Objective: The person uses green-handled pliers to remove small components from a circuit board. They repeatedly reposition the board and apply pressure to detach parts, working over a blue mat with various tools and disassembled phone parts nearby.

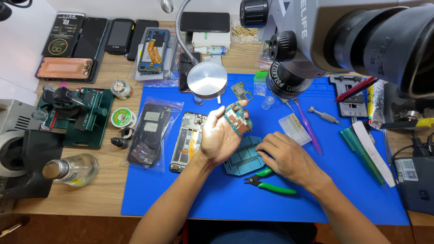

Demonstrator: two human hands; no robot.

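Step in hand, by look of it: inspecting phone circuit board (pixel 238 119) under lamp. Left hand (pixel 222 135) raised palm-up above blue mat (pixel 181 199), fingers (pixel 235 108) curled around board, gripping it. Right hand (pixel 285 158) rests on mat just right of teal holder plate (pixel 242 158), fingers (pixel 264 147) bent down; whether they pinch anything, cannot tell. Green-handled cutters (pixel 271 184) lie just beside right hand. Opened phone frame (pixel 187 140) on mat left of left hand. Next move likely calls for steady hold, tool pickup by right hand.
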